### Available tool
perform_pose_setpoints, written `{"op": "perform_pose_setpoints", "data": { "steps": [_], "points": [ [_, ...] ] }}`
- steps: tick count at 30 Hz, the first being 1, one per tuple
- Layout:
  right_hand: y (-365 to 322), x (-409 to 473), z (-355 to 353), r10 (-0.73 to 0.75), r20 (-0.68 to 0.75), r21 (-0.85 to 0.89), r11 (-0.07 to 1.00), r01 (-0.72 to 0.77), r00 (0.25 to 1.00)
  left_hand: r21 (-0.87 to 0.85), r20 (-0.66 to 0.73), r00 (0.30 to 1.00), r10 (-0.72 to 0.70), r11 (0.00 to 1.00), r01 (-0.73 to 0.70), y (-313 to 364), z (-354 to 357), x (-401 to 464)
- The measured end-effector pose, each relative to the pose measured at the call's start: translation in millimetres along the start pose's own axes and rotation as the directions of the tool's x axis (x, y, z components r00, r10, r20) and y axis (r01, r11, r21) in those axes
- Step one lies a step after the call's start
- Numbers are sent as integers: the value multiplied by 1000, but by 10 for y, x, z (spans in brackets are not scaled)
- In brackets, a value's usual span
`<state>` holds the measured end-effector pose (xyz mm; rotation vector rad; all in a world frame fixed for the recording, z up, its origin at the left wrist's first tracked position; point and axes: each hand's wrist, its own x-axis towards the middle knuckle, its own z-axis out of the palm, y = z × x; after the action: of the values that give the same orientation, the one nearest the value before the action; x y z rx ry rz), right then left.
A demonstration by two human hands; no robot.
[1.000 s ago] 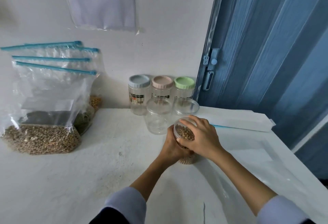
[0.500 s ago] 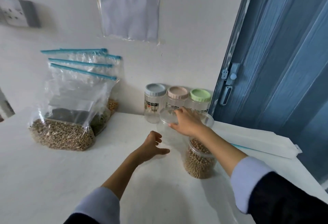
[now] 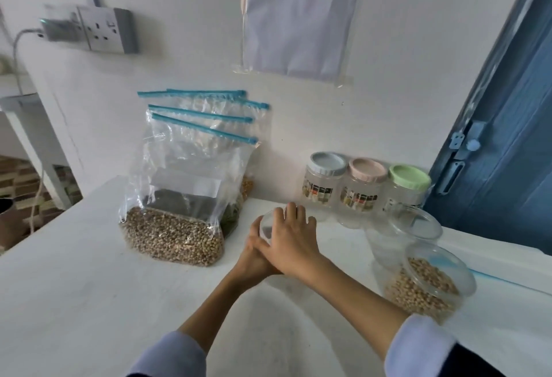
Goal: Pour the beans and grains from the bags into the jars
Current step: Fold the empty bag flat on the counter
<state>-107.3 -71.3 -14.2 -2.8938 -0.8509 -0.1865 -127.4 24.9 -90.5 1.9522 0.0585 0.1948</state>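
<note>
An empty clear jar [image 3: 266, 228] without a lid stands on the white table [image 3: 89, 287], just right of the bags. My right hand [image 3: 294, 240] lies over its top and right side with fingers curved round it. My left hand [image 3: 254, 255] holds it from the left, mostly hidden under the right hand. The front zip bag [image 3: 179, 197] holds brown beans, and several more blue-zipped bags lean behind it against the wall. At the right stands an open jar [image 3: 427, 287] filled with beans. A second empty open jar [image 3: 409, 231] stands behind it.
Three empty lidded jars stand against the wall: grey lid [image 3: 327, 164], pink lid [image 3: 368, 170], green lid [image 3: 409, 176]. An emptied flat bag [image 3: 493, 260] lies at the right edge. A blue door [image 3: 507, 137] closes the right side; a wall socket [image 3: 101, 28] is upper left.
My right hand carried the empty jar from beside the filled jar leftward to near the bags. My left hand closed onto it. The filled jar stays at the right.
</note>
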Motion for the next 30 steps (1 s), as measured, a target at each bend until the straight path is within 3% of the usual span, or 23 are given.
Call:
{"op": "perform_pose_setpoints", "data": {
  "steps": [2, 5, 7, 10, 12, 13, 16, 18, 19, 20, 22, 24, 25, 27, 28, 30],
  "points": [
    [-173, 100, 48, 134, 28, 34, 990, -135, 991, -21, -7, 993, 114, 993, -114, -22, -68, -40],
    [-335, 202, 158, 238, 44, 4, 971, -239, 970, -17, -18, 993, 117, 993, -117, -86, -156, -80],
    [-333, 216, 186, 171, 17, 4, 985, -171, 985, -18, -1, 985, 174, 985, -174, -258, -189, -76],
    [-292, 226, 143, 79, 21, 58, 995, -80, 997, 62, 165, 947, 275, 956, -288, -287, -254, -104],
    [-233, 207, 120, -23, 25, 100, 995, 20, 999, 21, 102, 961, 259, 965, -262, -286, -379, -39],
    [-201, 195, 113, -93, 42, 140, 986, 86, 995, 121, 128, 953, 275, 949, -290, -322, -394, -15],
    [-114, 154, 67, -272, 54, 261, 933, 249, 961, 139, 117, 990, 84, 985, -100, -348, -472, 30],
    [-158, 121, 61, -372, -7, 325, 877, 354, 928, 103, 195, 979, 54, 992, -76, -264, -468, 16],
    [-235, 78, 60, -419, -28, 392, 831, 395, 908, -6, 212, 973, 90, 996, -91, -307, -443, 48],
    [-319, 32, 58, -438, -44, 466, 786, 407, 898, -46, 212, 966, 151, 988, -144, -288, -403, 103],
    [-431, -5, 0, -381, -184, 552, 722, 416, 906, -21, 192, 978, 85, 996, -82, -180, -428, 60],
    [-395, 102, -77, -232, -322, 506, 777, 374, 918, -72, 228, 961, 156, 987, -143, -294, -379, 66],
    [-348, 168, -122, -186, -287, 410, 862, 296, 940, -63, 214, 965, 150, 988, -140, -342, -390, 62],
    [-281, 228, -152, -92, -30, 122, 988, 95, 995, -89, 217, 971, 104, 992, -86, -381, -426, 64],
    [-262, 225, -109, -81, 66, 73, 994, 76, 994, -111, 224, 967, 118, 989, -95, -381, -424, 66],
    [-300, 144, -4, -201, 63, 188, 965, 186, 978, -103, 241, 959, 148, 987, -127, -374, -427, 45]
  ]
}}
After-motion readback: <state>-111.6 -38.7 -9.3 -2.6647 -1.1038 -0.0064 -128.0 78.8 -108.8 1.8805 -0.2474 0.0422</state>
